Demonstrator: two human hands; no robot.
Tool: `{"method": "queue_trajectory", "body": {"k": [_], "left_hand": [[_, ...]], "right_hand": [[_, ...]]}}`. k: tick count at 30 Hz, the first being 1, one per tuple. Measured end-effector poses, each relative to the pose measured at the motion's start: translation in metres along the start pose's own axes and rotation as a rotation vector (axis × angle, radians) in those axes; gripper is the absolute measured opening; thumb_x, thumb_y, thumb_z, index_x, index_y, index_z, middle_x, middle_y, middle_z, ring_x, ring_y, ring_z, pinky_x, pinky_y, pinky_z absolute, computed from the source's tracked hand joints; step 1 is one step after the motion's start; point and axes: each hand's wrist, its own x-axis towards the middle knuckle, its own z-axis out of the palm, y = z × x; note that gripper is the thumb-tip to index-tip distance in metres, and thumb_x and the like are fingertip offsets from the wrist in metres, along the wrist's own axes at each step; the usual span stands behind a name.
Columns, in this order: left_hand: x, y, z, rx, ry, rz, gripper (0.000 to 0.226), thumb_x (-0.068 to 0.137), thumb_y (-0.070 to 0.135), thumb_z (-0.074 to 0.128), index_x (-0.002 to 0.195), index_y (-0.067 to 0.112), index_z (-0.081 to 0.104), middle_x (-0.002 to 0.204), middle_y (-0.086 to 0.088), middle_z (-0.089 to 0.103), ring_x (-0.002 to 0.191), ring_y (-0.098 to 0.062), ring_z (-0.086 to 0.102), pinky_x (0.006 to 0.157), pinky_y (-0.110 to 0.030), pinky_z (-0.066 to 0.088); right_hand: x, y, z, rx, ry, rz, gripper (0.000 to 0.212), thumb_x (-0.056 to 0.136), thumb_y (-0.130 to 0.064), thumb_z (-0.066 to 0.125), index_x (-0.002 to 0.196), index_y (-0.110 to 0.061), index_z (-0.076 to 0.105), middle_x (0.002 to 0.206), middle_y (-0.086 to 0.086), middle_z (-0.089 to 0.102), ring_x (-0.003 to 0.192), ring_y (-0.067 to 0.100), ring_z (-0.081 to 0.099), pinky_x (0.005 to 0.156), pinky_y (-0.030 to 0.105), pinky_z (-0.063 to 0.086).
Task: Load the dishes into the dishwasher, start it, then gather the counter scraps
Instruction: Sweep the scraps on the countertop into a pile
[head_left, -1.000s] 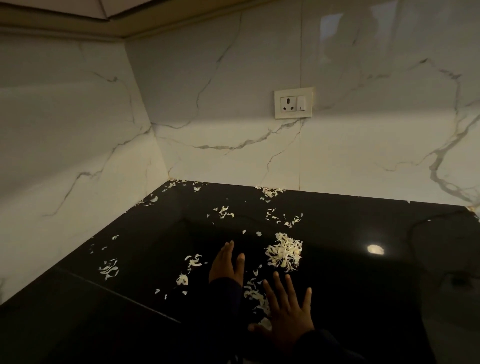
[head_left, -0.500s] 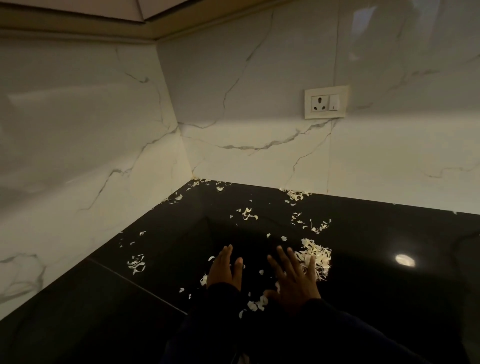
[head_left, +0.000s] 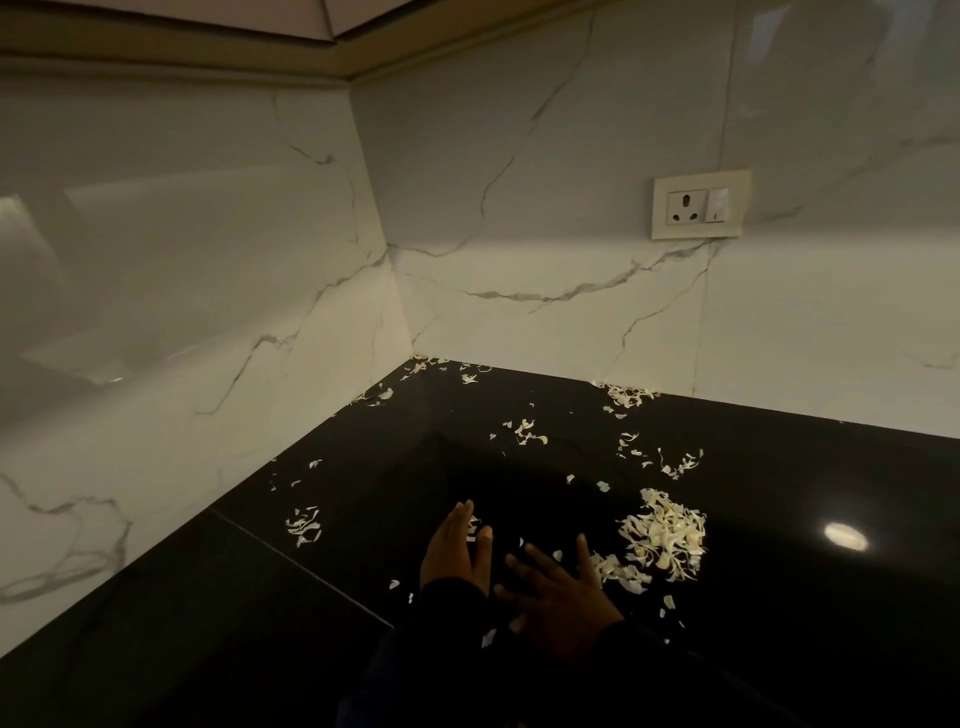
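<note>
1. Compared with a moment ago, my right hand (head_left: 563, 597) sits a little nearer me, off the big pile, and my view has swung left so the wall socket (head_left: 700, 206) now sits further right.
2. Both hands are released, nothing grasped. My left hand (head_left: 457, 551) stands on its edge on the black desk (head_left: 779, 597), fingers straight and together like a blade. My right hand lies flat, fingers spread, its outer finger just beside a small trail of peel.
3. Where the scraps are: the main pile of scraps (head_left: 667, 538) lies to the right of my right hand, close by. A smaller clump (head_left: 304, 526) sits well off to the left, loose bits (head_left: 527, 432) lie further back in the middle, and more (head_left: 626, 395) hug the foot of the marble wall (head_left: 519, 332).
4. How they will handle, as I judge it: pale, thin, papery flakes, almost weightless, limp, likely to skid on this glossy surface and flutter if I move fast.
5. Pinching single flakes looks hopeless to me. Better to sweep with the flat palm and the hand's edge, herding strays into the big pile.
6. For lifting, I'd cup both hands round the pile's base and scoop from underneath.
7. Corner bits against the wall probably need fingertips dragging them out first.
</note>
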Motion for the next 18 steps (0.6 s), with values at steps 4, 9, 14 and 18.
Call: {"method": "queue_trajectory", "body": {"k": [4, 9, 14, 18], "left_hand": [[0.003, -0.010, -0.011, 0.003, -0.024, 0.000, 0.049, 0.096, 0.030, 0.040, 0.142, 0.021, 0.026, 0.151, 0.001, 0.027, 0.139, -0.014, 0.025, 0.113, -0.029, 0.023], [0.009, -0.026, -0.027, 0.010, -0.009, -0.027, 0.049, 0.096, 0.031, 0.040, 0.142, 0.020, 0.027, 0.150, 0.000, 0.028, 0.139, -0.014, 0.026, 0.113, -0.029, 0.024], [0.012, -0.036, -0.037, 0.014, 0.036, -0.041, 0.049, 0.096, 0.029, 0.040, 0.142, 0.018, 0.027, 0.150, -0.002, 0.029, 0.138, -0.016, 0.027, 0.115, -0.031, 0.025], [0.012, -0.042, -0.038, 0.013, 0.122, -0.056, 0.046, 0.096, 0.027, 0.040, 0.141, 0.017, 0.032, 0.149, -0.003, 0.032, 0.138, -0.016, 0.028, 0.113, -0.027, 0.022]], "right_hand": [[-0.008, 0.039, -0.005, -0.001, -0.003, 0.184, 0.114, 0.045, -0.079, -0.034, 0.147, -0.040, 0.001, 0.158, -0.004, -0.010, 0.145, 0.024, -0.014, 0.101, 0.071, -0.012], [-0.008, 0.058, -0.014, 0.104, 0.047, 0.446, 0.052, 0.101, -0.041, 0.023, 0.149, -0.032, 0.006, 0.158, -0.002, -0.009, 0.145, 0.020, -0.011, 0.108, 0.067, -0.002], [0.015, -0.009, -0.035, 0.129, 0.062, 0.226, 0.063, 0.096, -0.055, 0.022, 0.149, -0.028, 0.003, 0.157, -0.002, -0.014, 0.144, 0.019, -0.016, 0.104, 0.067, -0.015], [0.026, -0.077, -0.019, 0.035, 0.069, -0.157, 0.096, 0.074, -0.078, -0.001, 0.147, -0.021, 0.025, 0.157, 0.001, 0.014, 0.146, 0.021, 0.001, 0.100, 0.065, -0.022]]}}
